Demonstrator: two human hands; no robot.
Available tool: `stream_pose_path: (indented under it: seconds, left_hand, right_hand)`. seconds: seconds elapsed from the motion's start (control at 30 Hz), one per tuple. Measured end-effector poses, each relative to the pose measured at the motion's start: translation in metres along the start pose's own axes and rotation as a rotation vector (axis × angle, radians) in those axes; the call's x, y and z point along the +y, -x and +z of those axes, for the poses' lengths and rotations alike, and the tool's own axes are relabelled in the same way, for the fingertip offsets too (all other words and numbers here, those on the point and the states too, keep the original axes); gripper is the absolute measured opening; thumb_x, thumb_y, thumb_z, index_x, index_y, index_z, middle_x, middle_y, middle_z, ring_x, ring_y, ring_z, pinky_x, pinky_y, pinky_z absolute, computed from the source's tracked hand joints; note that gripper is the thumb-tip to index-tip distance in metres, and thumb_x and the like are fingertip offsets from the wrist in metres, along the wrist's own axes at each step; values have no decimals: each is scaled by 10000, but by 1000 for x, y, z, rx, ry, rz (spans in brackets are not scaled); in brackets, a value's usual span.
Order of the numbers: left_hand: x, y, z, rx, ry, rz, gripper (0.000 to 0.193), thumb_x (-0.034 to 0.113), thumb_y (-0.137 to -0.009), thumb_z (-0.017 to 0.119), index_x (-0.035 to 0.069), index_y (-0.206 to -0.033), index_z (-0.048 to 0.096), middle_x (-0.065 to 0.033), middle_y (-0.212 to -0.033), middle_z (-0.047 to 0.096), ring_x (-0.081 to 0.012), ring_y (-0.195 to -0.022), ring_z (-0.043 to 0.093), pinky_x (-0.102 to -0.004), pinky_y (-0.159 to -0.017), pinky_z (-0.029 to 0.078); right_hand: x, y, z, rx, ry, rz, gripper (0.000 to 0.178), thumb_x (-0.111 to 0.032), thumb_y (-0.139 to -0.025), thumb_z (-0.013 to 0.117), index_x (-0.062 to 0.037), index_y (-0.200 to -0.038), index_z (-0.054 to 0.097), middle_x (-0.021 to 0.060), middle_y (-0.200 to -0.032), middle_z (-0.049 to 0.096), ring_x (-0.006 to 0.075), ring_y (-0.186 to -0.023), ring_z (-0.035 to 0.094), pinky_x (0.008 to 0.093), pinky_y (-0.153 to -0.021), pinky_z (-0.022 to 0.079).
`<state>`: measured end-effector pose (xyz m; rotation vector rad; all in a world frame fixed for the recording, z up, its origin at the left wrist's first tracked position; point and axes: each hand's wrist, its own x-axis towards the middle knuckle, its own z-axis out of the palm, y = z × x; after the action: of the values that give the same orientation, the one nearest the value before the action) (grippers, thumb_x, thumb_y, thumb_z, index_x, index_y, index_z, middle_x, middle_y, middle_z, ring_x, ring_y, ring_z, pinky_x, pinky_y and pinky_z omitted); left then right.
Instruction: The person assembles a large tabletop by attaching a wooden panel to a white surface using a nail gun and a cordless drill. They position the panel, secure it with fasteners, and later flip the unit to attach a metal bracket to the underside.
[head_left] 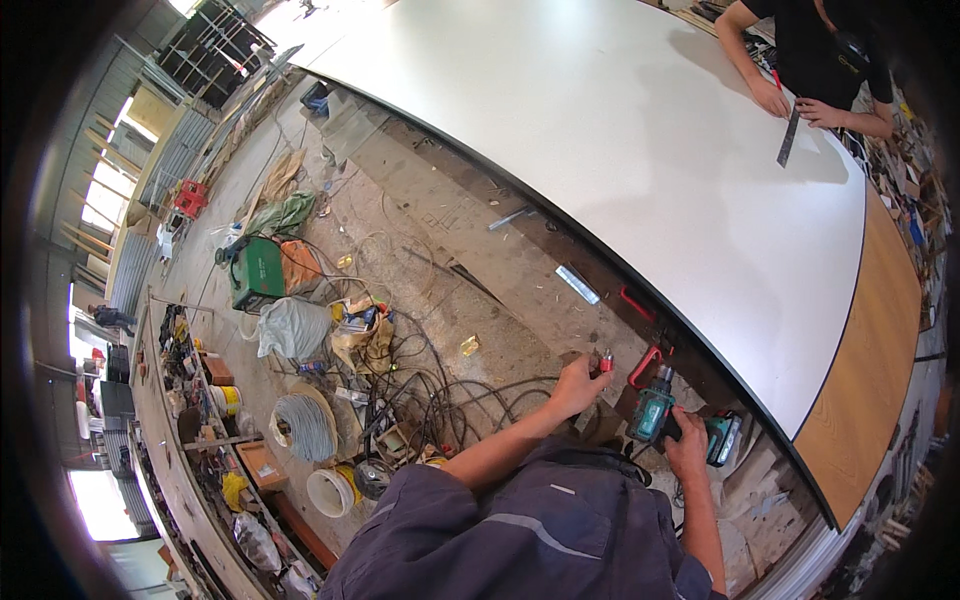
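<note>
Below the white desk (pixel 600 130) edge, right hand (pixel 688 447) wrapped tight around a green cordless drill (pixel 655 410), aimed up at the underside. Just left, left hand (pixel 578 385) pinched shut on a small red-tipped piece (pixel 605 362) beside a red clamp (pixel 645 365).

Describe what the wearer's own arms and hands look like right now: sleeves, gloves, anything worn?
Both forearms are bare: the dark grey-blue work shirt, with a pale strip across it, ends in short sleeves near the elbows. The left hand and right hand wear no gloves. No watch, ring or wristband shows on either.
</note>
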<state>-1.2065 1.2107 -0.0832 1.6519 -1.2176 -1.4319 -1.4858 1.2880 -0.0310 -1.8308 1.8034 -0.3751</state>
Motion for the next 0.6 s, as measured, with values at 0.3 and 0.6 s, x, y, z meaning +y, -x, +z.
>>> stream_pose_path:
  seconds: [0.3, 0.6]
  left_hand:
    - [5, -22, 12, 85, -233, 275, 339, 229, -889, 763, -42, -1050, 638, -170, -884, 717, -212, -680, 692, -377, -603, 550]
    - [37, -21, 3, -55, -47, 46, 371, 172, -908, 752, -79, -1128, 591, -135, -837, 713, -146, -638, 674, -307, -554, 537]
  right_hand:
    - [-1, -17, -2, -3, 16, 0, 673, -46, -683, 703, -59, -1348, 606, 221, -1266, 619, 419, -1202, 566, 453, -1058, 456]
    - [-21, -15, -9, -48, 3, 103, 649, -39, -707, 721, -91, -1343, 607, 193, -1295, 616, 411, -1224, 545, 462, -1076, 438]
